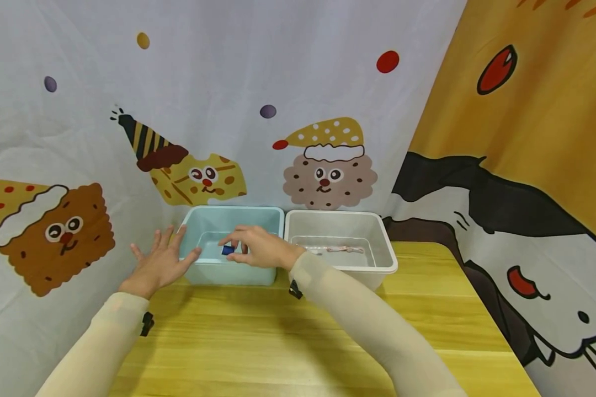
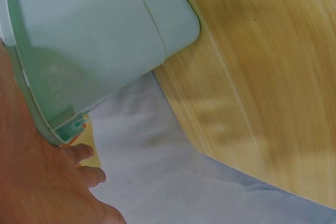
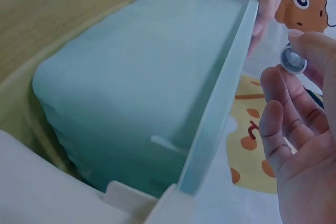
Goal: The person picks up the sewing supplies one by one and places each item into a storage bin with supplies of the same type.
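Between thumb and fingertips my right hand (image 1: 263, 245) pinches a small spool of dark blue thread (image 1: 228, 250), over the light blue bin (image 1: 228, 274). The right wrist view shows the spool's round, pale, hollow end (image 3: 293, 60) facing the camera, with the other fingers loosely bent below. My left hand (image 1: 161, 267) lies with spread fingers at the bin's left rim. Seen from the left wrist, the palm (image 2: 31, 177) is against the bin's rim, and two fingers extend past its corner.
Right beside the blue bin stands a white bin (image 1: 390, 263) with a thin pinkish strip (image 1: 345, 249) and a small clear item inside. Both bins sit at the back of a wooden table (image 1: 278, 342). A cartoon-printed curtain (image 1: 203, 71) hangs close behind and to the left.
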The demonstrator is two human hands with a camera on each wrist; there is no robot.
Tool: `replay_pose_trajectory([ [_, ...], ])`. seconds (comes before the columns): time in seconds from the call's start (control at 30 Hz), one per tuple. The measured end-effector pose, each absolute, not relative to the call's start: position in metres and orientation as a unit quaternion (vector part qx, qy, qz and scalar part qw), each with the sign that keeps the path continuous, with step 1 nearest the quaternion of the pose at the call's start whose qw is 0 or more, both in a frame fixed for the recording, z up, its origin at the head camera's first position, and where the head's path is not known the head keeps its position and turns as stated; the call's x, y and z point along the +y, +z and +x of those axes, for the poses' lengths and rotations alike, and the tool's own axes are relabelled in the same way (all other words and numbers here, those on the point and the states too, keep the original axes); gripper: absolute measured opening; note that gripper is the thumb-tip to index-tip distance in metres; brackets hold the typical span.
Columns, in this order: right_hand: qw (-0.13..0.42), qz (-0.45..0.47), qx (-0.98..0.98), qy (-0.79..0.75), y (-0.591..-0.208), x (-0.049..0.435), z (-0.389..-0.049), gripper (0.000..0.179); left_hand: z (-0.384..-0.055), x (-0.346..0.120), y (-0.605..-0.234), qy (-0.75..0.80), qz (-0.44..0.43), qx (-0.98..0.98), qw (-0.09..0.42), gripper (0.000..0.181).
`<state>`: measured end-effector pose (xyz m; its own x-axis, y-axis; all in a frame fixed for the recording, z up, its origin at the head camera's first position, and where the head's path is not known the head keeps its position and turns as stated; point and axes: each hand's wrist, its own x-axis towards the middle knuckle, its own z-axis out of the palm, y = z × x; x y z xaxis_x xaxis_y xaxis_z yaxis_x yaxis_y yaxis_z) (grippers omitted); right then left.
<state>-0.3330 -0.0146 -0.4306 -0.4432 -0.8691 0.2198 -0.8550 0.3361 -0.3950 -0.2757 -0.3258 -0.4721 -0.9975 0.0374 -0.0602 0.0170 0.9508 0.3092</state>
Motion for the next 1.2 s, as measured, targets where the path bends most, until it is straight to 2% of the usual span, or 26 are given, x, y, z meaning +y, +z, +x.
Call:
replay_pose_trajectory([
  [0.67, 0.031, -0.458, 0.854, -0.245, -0.423, -0.02, -0.373, 0.042, -0.275, -0.326, -0.473, 0.159, 0.008, 0.987, 0.034, 0.113],
  [1.2, 0.006, -0.378, 0.881, -0.283, -0.419, -0.027, -0.404, 0.036, -0.278, -0.325, -0.475, 0.161, 0.004, 0.986, 0.033, 0.113],
])
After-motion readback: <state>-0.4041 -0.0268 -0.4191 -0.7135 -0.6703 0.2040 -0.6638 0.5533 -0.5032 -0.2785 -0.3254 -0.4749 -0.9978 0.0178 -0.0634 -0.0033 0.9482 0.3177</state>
